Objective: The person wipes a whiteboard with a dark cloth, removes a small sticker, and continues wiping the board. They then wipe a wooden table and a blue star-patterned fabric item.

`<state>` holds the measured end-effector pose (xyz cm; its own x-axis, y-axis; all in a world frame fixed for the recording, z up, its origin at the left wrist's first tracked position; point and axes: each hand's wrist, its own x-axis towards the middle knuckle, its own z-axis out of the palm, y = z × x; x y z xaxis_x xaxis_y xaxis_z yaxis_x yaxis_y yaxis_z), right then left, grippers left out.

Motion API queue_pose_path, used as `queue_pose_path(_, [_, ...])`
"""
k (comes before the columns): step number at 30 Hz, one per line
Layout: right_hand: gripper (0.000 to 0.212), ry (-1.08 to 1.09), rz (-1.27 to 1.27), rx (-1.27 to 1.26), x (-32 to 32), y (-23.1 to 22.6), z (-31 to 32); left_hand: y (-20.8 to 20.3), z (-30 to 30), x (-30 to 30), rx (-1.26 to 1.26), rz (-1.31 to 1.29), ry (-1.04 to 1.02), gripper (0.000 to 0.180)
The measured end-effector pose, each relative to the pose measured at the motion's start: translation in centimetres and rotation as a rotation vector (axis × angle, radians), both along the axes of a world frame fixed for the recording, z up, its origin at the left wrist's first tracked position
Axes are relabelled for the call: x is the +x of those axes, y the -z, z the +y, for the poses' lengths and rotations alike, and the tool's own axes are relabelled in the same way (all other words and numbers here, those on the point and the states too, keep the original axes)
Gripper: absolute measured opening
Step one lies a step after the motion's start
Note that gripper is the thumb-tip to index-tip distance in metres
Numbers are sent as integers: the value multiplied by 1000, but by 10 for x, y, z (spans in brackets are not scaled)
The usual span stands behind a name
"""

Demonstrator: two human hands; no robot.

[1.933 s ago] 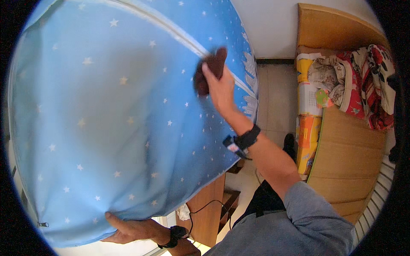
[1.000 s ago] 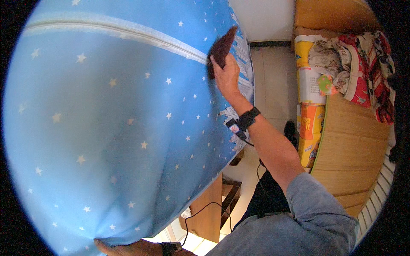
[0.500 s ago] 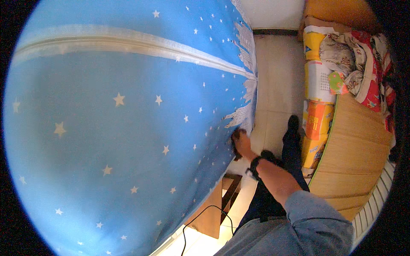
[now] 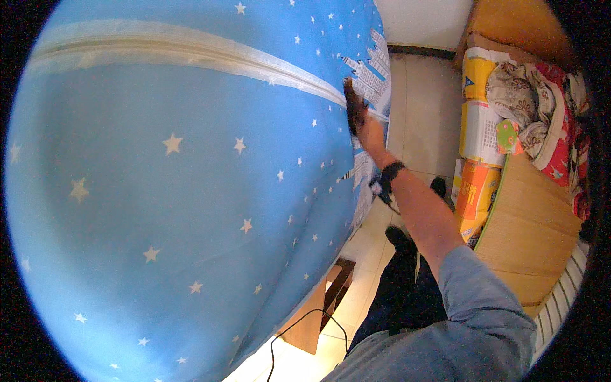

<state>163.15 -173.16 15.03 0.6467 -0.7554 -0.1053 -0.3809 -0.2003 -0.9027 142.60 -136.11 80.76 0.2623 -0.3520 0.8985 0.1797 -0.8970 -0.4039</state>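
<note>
A big light-blue cover with white stars and a pale zipper strip is held up close and fills most of the view. My right hand reaches up to its right edge, beside a printed skyline border, with fingers closed on the fabric. A dark brown patch shows at the fingertips; I cannot tell what it is. A black band sits on that wrist, and the sleeve is blue-grey. My left hand is hidden behind the cover.
Yellow and orange cardboard boxes stand stacked at the right, with red flowered bedding on top. Beside them is a wooden board. A small wooden table with a black cable stands on the tiled floor.
The cover has swung closer and now hides my left hand, seen earlier at its lower edge. My right hand dropped down the right edge, then climbed back up it.
</note>
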Motion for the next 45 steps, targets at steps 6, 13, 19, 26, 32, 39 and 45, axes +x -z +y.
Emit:
queue_pose_path(6, [41,-674,273,378,-203,90,198,-5,-1,-3,67,-25,3,55])
queue_pose_path(13, [40,-39,82,508,-119,28,110,5,9,-2,-14,7,-4,56])
queue_pose_path(19, [31,230,-596,668,3,-227,-46,21,-6,2,-246,31,101,55])
queue_pose_path(26, [30,-64,-849,3,-20,-508,7,24,-104,44,-841,40,487,75])
queue_pose_path(32, [34,-4,-671,65,4,-411,12,24,-117,61,-1140,16,469,80])
queue_pose_path(39, [41,43,-162,293,-5,-355,-18,32,-106,68,-1143,-87,607,67])
queue_pose_path(45, [26,77,-927,-44,31,-572,-52,24,-122,63,-1191,-65,588,71])
